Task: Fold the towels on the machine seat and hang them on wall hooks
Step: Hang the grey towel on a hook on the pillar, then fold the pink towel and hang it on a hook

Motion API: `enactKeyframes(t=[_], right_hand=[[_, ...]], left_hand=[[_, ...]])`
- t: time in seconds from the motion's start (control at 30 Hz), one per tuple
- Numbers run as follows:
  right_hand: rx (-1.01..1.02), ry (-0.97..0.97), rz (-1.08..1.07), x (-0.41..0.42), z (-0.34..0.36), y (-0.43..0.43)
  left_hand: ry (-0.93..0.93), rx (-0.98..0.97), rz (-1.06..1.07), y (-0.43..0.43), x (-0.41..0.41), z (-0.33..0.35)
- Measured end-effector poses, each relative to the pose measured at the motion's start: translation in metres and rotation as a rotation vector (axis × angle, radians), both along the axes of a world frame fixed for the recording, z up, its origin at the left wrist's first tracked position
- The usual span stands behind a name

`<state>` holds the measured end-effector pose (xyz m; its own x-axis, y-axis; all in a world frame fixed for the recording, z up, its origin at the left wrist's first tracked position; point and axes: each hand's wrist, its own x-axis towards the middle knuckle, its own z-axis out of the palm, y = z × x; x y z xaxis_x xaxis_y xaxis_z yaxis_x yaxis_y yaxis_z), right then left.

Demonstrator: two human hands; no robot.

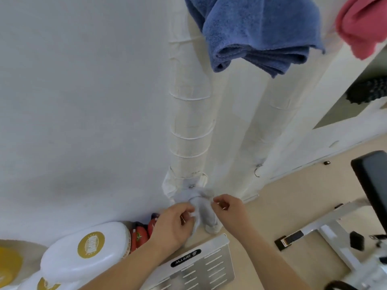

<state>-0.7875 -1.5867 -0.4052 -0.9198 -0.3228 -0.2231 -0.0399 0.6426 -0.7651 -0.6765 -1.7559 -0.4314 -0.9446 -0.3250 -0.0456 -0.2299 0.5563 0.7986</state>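
A blue terry towel and a pink terry towel hang at the top, while the left hand and right hand pinch an unhung pale grey towel at lower centre.

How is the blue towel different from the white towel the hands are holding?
The blue towel is dark; the white towel is pale like the wall. The blue towel hangs high, untouched; the white towel is low, pinched by the left hand and the right hand. The blue towel looks bulkier than the white towel. Both are soft, folded cloth.
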Motion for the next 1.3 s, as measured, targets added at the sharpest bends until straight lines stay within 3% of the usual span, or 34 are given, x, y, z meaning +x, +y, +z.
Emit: enactKeyframes(t=[0.2, 0.4, 0.67, 0.97, 1.13, 1.3], right_hand=[[-0.054, -0.088, -0.233, 0.072, -0.003, 0.051], [-0.073, -0.188, -0.608, 0.203, -0.032, 0.099], [-0.084, -0.292, -1.033, 0.394, -0.041, 0.168], [0.096, -0.266, -1.418, 0.586, -0.066, 0.259], [0.098, -0.412, -1.387, 0.662, -0.108, 0.323], [-0.126, -0.501, -1.243, 0.696, -0.141, 0.356]], left_hand=[[-0.142, 0.062, -0.272, 0.035, 0.031, 0.0], [-0.328, 0.178, -0.521, 0.076, 0.091, -0.027], [-0.484, 0.133, -0.965, 0.169, 0.205, -0.038], [-0.684, 0.021, -1.292, 0.29, 0.341, -0.058], [-0.784, -0.053, -1.281, 0.36, 0.409, -0.102], [-0.841, -0.099, -1.152, 0.407, 0.453, -0.142]])
